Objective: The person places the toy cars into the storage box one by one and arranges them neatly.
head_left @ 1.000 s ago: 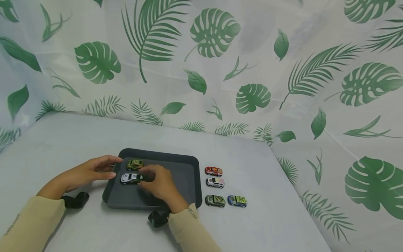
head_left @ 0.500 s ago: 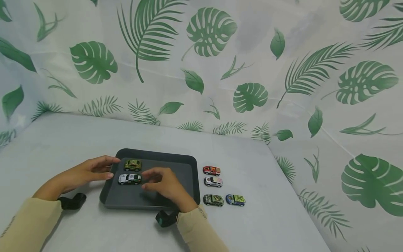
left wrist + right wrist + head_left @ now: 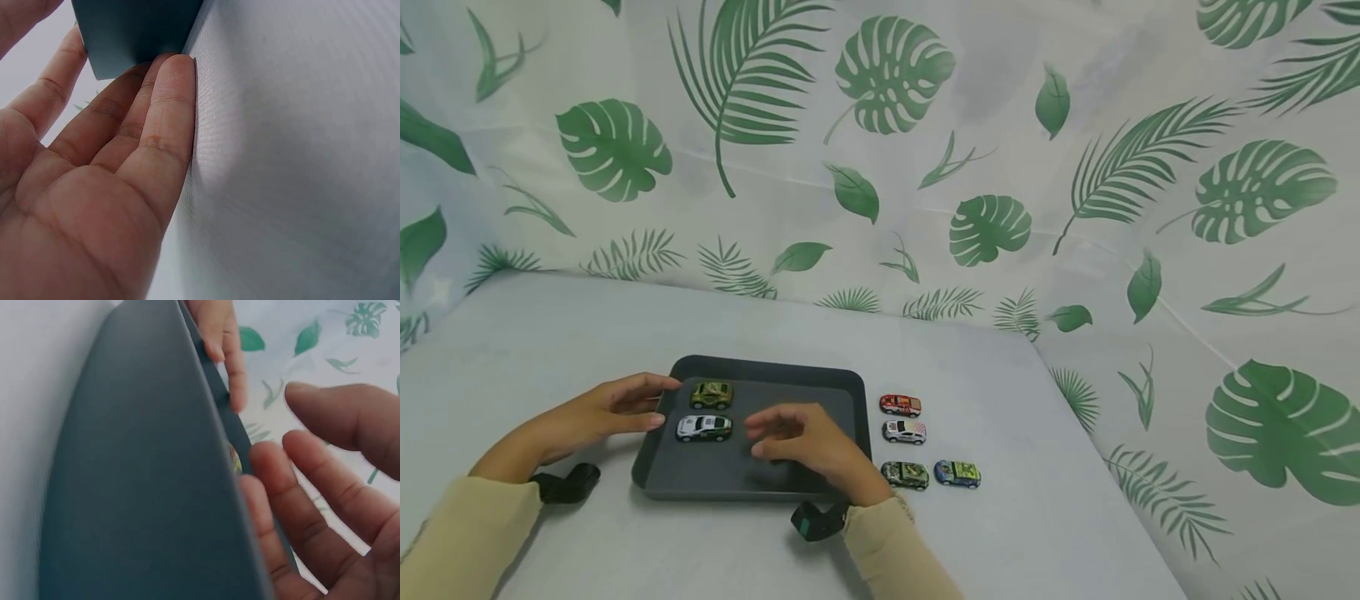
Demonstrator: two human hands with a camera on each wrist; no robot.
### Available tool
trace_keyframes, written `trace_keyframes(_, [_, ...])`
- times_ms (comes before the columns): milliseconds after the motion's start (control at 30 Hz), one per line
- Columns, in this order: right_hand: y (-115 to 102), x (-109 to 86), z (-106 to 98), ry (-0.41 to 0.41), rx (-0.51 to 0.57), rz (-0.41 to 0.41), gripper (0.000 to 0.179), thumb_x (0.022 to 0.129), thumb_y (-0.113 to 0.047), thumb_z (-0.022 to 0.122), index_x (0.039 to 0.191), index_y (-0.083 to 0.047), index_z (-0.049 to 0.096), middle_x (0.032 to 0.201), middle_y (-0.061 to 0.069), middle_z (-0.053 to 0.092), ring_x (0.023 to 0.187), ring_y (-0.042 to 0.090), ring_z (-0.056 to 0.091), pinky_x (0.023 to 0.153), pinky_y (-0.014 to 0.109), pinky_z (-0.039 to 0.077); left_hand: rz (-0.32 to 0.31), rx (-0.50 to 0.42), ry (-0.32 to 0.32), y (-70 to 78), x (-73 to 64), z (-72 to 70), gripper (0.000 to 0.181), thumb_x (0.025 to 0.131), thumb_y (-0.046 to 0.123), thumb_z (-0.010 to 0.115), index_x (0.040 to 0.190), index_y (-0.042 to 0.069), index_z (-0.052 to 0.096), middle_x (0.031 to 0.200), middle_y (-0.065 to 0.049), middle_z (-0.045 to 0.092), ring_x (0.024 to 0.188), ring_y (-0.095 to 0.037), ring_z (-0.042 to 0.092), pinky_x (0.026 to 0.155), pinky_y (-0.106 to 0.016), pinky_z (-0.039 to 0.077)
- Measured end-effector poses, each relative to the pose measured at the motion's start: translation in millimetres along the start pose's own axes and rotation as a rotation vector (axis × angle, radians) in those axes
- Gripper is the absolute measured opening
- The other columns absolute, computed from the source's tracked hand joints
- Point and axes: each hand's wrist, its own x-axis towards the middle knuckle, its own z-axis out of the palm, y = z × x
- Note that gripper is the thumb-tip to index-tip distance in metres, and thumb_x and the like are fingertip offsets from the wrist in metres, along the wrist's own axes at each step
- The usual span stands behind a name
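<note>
A dark grey tray lies on the white table, with two toy cars at its left side. The green camouflage toy car is behind the white toy car. My left hand rests at the tray's left edge, its fingers extended; in the left wrist view the fingertips meet the tray's outer wall. Over the middle of the tray hovers my right hand, holding nothing, thumb and fingers loosely bent and apart, a little right of the white car. The right wrist view shows these fingers above the rim.
Right of the tray are a red toy car, a white and pink one, a dark camouflage one and a blue and yellow one. A leaf-printed cloth hangs behind the table.
My right hand has let go of the white toy car and drawn back to the right. The left hand stays at the tray's edge. The head view has shifted slightly.
</note>
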Motion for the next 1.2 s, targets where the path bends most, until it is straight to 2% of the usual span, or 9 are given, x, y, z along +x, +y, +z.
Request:
trace_keyframes(300, [-0.3,-12.7,-18.3,-0.023,-0.036,-0.065,0.039,0.098,-0.002,0.076,0.136,0.007,0.069,0.129,0.021,0.074,0.099,0.007,0.070,0.089,0.025,0.059,0.004,0.005,-0.003,1.0,2.3,0.6,0.068,0.110,0.021,0.067,0.162,-0.008,0.034,0.167,-0.042,0.026,0.148,-0.067,0.032,0.112,-0.073,0.043])
trace_keyframes(800, [7.2,-34.4,-41.8,-0.064,-0.072,-0.134,0.043,0.096,-0.004,0.077,0.138,0.005,0.069,0.132,0.012,0.074,0.105,0.010,0.068,0.088,0.028,0.058,0.010,0.018,-0.003,-1.5,1.9,0.8,0.068,0.111,0.021,0.065,0.162,-0.009,0.033,0.166,-0.043,0.027,0.147,-0.067,0.034,0.111,-0.073,0.044])
trace_keyframes(1033, [9.4,-42.8,-48.9,-0.073,-0.066,-0.133,0.045,0.097,-0.006,0.077,0.138,0.008,0.067,0.134,0.016,0.072,0.107,0.015,0.069,0.087,0.027,0.057,-0.004,0.024,-0.007,-1.3,0.2,0.0,0.068,0.111,0.022,0.065,0.163,-0.009,0.032,0.166,-0.042,0.027,0.147,-0.066,0.035,0.111,-0.073,0.044])
trace_keyframes(1200, [9.9,-49.1,-53.0,-0.042,-0.078,-0.133,0.043,0.097,-0.007,0.077,0.137,0.009,0.067,0.131,0.017,0.073,0.109,0.018,0.070,0.090,0.028,0.058,-0.007,0.015,-0.007,-1.9,-0.3,0.8,0.067,0.111,0.023,0.065,0.163,-0.008,0.034,0.166,-0.041,0.028,0.147,-0.065,0.036,0.111,-0.072,0.044])
